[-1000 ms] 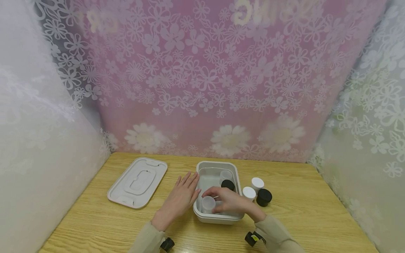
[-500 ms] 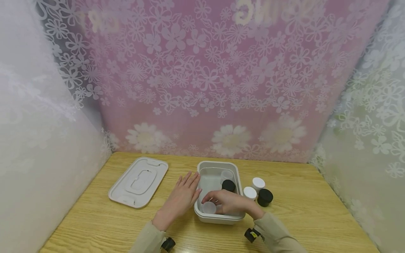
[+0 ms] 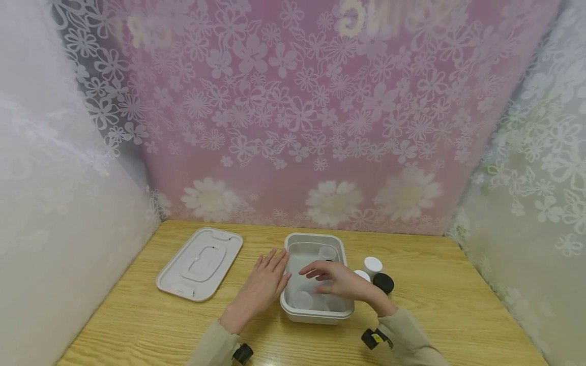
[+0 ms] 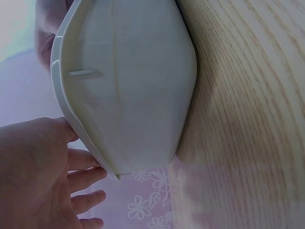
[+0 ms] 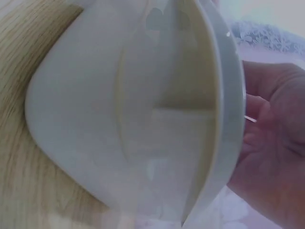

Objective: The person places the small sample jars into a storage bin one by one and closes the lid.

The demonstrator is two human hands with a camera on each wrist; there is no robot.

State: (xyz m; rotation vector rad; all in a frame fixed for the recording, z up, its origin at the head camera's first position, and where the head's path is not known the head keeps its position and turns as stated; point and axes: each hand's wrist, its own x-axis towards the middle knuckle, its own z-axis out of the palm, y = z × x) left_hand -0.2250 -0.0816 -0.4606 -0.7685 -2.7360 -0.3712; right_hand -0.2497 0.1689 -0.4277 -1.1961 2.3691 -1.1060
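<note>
A pale grey plastic bin (image 3: 316, 317) stands on the table with small jars inside. My left hand (image 3: 261, 287) lies along its left side, fingers straight; in the left wrist view the thumb and fingertips touch the bin's rim (image 4: 56, 76). Over the bin's right side hovers my right hand (image 3: 345, 281), its fingers loosely bent with nothing between them. A translucent jar (image 3: 302, 300) sits at the near left inside the bin, below the right fingertips. Another translucent jar (image 3: 327, 252) is at the far right, and the right hand mostly hides a black-lidded jar beside it.
Right of the bin stand a white-lidded jar (image 3: 373, 265), a black-lidded jar (image 3: 383, 282) and a second white-lidded jar (image 3: 363, 275) partly behind the right hand. The bin's flat lid (image 3: 200, 264) lies at the left on the wooden table (image 3: 151, 325). Patterned curtains (image 3: 293, 112) enclose the table.
My right hand has let go of the translucent jar at the bin's near left and risen up and to the right. The jar stays in the bin. My left hand has kept its place.
</note>
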